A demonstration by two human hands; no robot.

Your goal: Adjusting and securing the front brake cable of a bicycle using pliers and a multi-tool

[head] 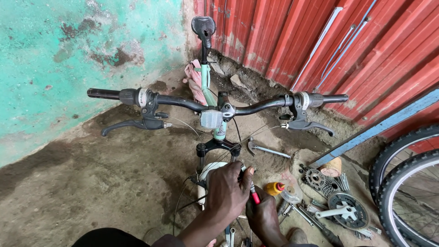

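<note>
Both my hands are low at the front of the bike, just below the fork crown (218, 147). My left hand (227, 192) is closed over the white front mudguard (208, 170) and the parts beneath it. My right hand (264, 218) sits just right of it and under it, gripped on a red-handled tool (254, 195), thumb pressing the grip. The two hands touch.

Handling, as I judge it: the tool is rigid, light, and its plastic grip gives decent purchase; hold it by the red part. The thin cables (187, 127) running down from the handlebar (215, 104) are springy and will kink if bent hard. The mudguard is thin plastic, will flex, so don't lean on it. The bike frame is heavy and stiff and won't shift under hand load.

Containers: no real bin or tray. Right of the fork crown a small yellow bottle with a red cap (274, 188) lies on the dirt; can't see its contents. Loose on the ground further right: a gear cluster (316, 178), a crankset with chainring (346, 211), spanners (302, 213) and a hammer (267, 149). Two tyred wheels (407, 183) stand far right.
</note>
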